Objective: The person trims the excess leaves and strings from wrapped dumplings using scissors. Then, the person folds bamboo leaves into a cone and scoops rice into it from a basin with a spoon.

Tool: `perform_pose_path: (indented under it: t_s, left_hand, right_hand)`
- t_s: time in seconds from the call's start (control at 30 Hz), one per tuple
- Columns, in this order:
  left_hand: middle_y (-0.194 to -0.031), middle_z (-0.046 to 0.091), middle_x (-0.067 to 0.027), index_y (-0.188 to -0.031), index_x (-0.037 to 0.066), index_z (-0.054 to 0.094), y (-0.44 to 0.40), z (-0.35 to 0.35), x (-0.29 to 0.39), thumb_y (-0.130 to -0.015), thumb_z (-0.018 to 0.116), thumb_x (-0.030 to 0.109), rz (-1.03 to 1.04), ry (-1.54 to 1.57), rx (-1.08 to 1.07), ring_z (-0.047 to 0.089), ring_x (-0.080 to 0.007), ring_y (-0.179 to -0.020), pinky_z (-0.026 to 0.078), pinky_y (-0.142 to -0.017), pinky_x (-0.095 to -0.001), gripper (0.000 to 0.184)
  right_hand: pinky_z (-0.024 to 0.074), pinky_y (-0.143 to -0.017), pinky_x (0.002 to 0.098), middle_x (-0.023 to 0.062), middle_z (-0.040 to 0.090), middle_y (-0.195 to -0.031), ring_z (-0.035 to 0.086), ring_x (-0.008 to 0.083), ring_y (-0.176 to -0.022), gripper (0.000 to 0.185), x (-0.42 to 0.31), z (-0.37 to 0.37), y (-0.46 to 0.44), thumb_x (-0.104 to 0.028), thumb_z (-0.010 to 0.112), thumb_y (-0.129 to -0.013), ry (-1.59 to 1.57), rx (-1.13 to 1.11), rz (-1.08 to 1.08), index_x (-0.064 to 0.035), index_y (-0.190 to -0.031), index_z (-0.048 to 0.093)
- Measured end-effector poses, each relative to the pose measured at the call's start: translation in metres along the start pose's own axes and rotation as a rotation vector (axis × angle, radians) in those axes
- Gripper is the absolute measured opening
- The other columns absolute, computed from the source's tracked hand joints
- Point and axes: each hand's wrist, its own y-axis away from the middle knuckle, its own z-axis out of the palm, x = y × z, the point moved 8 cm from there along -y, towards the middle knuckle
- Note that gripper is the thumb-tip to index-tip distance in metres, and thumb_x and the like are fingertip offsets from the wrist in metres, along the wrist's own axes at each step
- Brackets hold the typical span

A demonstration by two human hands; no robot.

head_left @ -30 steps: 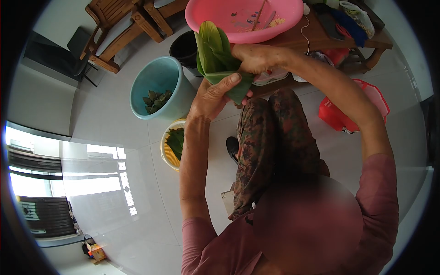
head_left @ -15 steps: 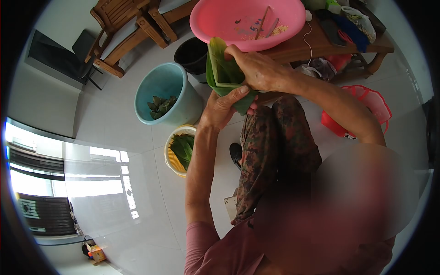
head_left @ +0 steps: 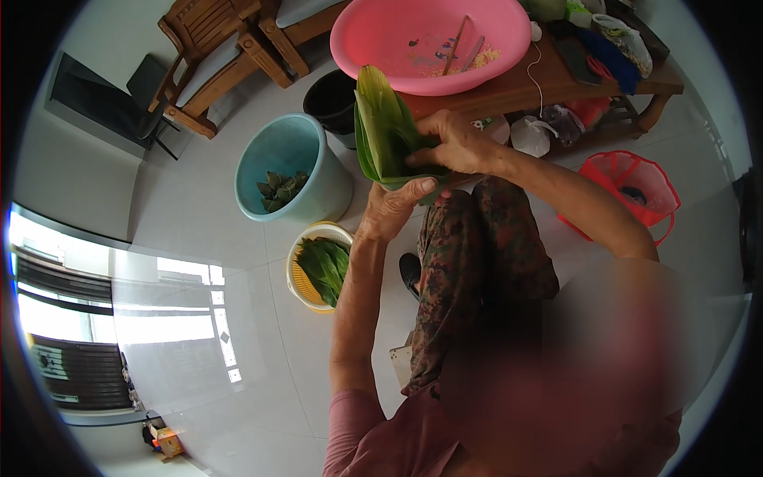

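The left hand [head_left: 395, 208] is closed around the base of the long, glossy green leaves [head_left: 381, 127], folded together and standing tip-up above the knees, its thumb lying across the front. The right hand [head_left: 459, 145] has its fingers partly curled, the fingertips at the leaves' open fold; whether they pinch anything cannot be told. Just beyond the leaves sits a round black plastic bucket [head_left: 324, 99], and left of it a pale blue plastic bucket [head_left: 340, 187] containing small, dull-green leaf bundles [head_left: 282, 191]. Nearer, a round white-and-yellow plastic basket [head_left: 296, 282] bears loose green leaves [head_left: 324, 266]. Farther out, a wide pink plastic basin [head_left: 389, 48] rests on a brown wooden table [head_left: 509, 91].
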Motion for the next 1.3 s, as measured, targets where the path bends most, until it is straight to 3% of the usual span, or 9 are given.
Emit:
perform_pose_path:
  t_s: [0.2,0.3,0.4,0.57,0.67,0.8,0.9,1.1,1.3]
  left_hand:
    - [-0.082,0.063,-0.0107,-0.101,-0.002,0.057,0.002,0.002,-0.005,-0.074,0.074,0.020,-0.010,0.011,-0.002,0.060,-0.0177,-0.068,0.049,-0.059,-0.0280,0.039]
    - [-0.081,0.062,-0.0089,-0.098,-0.001,0.058,0.001,-0.003,-0.004,-0.075,0.073,0.019,0.039,-0.136,0.038,0.059,-0.0161,-0.066,0.048,-0.058,-0.0271,0.034]
    - [-0.079,0.062,-0.0069,-0.094,0.000,0.060,0.001,-0.016,-0.004,-0.076,0.072,0.017,0.049,-0.204,0.083,0.058,-0.0143,-0.065,0.047,-0.057,-0.0262,0.028]
    - [-0.073,0.061,-0.0040,-0.090,0.000,0.060,0.007,-0.010,0.007,-0.081,0.066,0.014,0.250,-0.204,0.284,0.058,-0.0112,-0.064,0.047,-0.055,-0.0254,0.018]
    - [-0.072,0.062,-0.0049,-0.087,-0.002,0.059,0.004,-0.023,-0.003,-0.081,0.063,0.012,0.239,-0.508,0.251,0.058,-0.0107,-0.066,0.047,-0.055,-0.0253,0.016]
    - [-0.078,0.063,-0.0067,-0.086,-0.002,0.059,0.009,-0.024,0.003,-0.072,0.068,0.010,0.361,-0.590,0.372,0.060,-0.0141,-0.071,0.048,-0.060,-0.0281,0.021]
    - [-0.080,0.063,-0.0066,-0.088,-0.001,0.059,0.010,-0.027,-0.001,-0.071,0.069,0.008,0.212,-0.759,0.407,0.060,-0.0147,-0.074,0.048,-0.064,-0.0285,0.022]
    - [-0.086,0.063,-0.0046,-0.091,-0.001,0.060,0.008,-0.027,-0.013,-0.070,0.071,0.005,0.209,-0.190,0.274,0.060,-0.0134,-0.078,0.049,-0.070,-0.0270,0.024]
    - [-0.097,0.060,-0.0047,-0.106,0.001,0.055,0.010,-0.013,-0.013,-0.064,0.076,0.001,-0.023,-0.167,0.165,0.059,-0.0148,-0.088,0.050,-0.079,-0.0278,0.047]
  right_hand:
    - [0.0495,-0.058,0.0263,0.0088,0.064,-0.091,0.060,0.0119,-0.077,0.025,0.001,0.005,0.007,-0.007,0.061,-0.080,-0.260,-0.040,0.077,-0.0004,-0.104,0.061]
    - [0.0479,-0.068,0.0272,0.0062,0.062,-0.091,0.058,0.0116,-0.081,0.026,-0.015,0.003,0.006,-0.012,0.064,-0.079,-0.472,-0.020,-0.189,-0.0012,-0.103,0.060]
    - [0.0437,-0.080,0.0277,0.0044,0.058,-0.102,0.055,0.0116,-0.092,0.036,-0.027,-0.038,0.019,-0.016,0.069,-0.077,-0.062,0.295,-0.186,-0.0013,-0.107,0.056]
    - [0.0467,-0.065,0.0327,0.0139,0.060,-0.075,0.060,0.0255,-0.070,0.026,-0.065,0.009,0.031,-0.023,0.070,-0.076,0.371,0.056,-0.455,-0.0001,-0.083,0.061]
    - [0.0464,-0.062,0.0353,0.0143,0.059,-0.066,0.060,0.0291,-0.064,0.026,-0.045,0.016,0.022,-0.023,0.068,-0.077,0.366,0.033,-0.244,0.0002,-0.086,0.061]
    - [0.0440,-0.055,0.0388,0.0166,0.056,-0.060,0.058,0.0330,-0.059,0.022,-0.049,0.022,0.027,-0.021,0.066,-0.077,0.497,0.034,-0.373,-0.0005,-0.081,0.060]
    - [0.0434,-0.055,0.0400,0.0181,0.055,-0.060,0.057,0.0339,-0.059,0.022,-0.041,0.027,0.023,-0.021,0.066,-0.077,0.564,0.066,-0.304,-0.0007,-0.080,0.059]
    - [0.0464,-0.059,0.0377,0.0173,0.060,-0.066,0.060,0.0316,-0.063,0.023,-0.044,0.030,0.027,-0.023,0.062,-0.082,0.518,-0.035,-0.322,-0.0002,-0.086,0.060]
    - [0.0501,-0.073,0.0328,0.0130,0.066,-0.088,0.065,0.0230,-0.082,0.019,-0.045,0.011,0.017,-0.007,0.051,-0.086,0.247,-0.175,-0.214,0.0016,-0.100,0.059]
